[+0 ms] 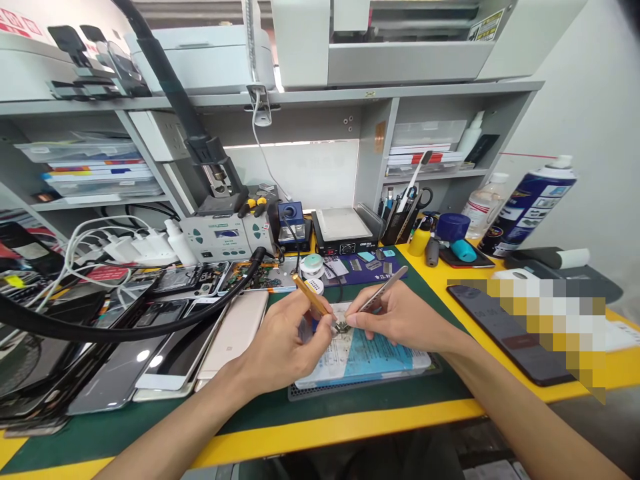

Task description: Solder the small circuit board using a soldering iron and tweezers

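Observation:
My left hand [290, 337] pinches a slim gold pen-shaped tool [307, 293], whose lower end points down to the right. Between the fingers of my right hand [393, 317] is a pair of metal tweezers [384, 288], slanting down to the left. Both tips meet near a small dark part with metallic bits [343, 327]; its exact kind is too small to make out. That part lies on a blue and white booklet or pad [373, 360], which rests on a dark perforated mat [320, 393]. My fingers partly cover the tips.
Several phones [235, 333] lie at the left, with a black hose [150, 333] arching over them. Behind stand a hot-air station [220, 237], a heating plate [345, 227] and a round white tin [312, 265]. A dark phone [505, 327] and spray can [530, 207] are at the right.

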{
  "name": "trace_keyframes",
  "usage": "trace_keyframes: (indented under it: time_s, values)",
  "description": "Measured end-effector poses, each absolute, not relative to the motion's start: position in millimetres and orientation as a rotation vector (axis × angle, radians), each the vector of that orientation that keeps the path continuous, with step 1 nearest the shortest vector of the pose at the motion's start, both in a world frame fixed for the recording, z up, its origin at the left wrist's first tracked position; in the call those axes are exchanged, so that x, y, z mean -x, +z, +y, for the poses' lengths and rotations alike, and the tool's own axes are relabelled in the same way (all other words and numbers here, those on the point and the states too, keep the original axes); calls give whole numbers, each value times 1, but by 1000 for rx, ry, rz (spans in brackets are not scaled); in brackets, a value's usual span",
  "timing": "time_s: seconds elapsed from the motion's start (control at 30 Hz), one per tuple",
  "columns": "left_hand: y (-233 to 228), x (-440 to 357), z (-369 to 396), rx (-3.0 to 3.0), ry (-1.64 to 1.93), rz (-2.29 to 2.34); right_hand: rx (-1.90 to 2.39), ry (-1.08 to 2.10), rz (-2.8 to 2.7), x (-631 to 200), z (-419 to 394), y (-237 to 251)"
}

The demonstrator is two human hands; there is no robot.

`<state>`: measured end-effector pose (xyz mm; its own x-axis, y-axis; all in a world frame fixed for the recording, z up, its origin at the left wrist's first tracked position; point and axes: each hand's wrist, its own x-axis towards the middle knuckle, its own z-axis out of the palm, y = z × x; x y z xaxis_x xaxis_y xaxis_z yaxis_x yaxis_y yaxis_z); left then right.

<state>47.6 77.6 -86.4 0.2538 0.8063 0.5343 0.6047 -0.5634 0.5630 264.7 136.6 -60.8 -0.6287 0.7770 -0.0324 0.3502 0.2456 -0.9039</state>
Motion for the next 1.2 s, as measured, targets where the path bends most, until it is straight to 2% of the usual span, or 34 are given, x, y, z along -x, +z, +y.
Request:
trace_keyframes:
  time_s: [1.2]
  values:
    - [-89, -46, 79, -2303, 1213, 1318, 1065, 1403, -2058, -268, 139, -65]
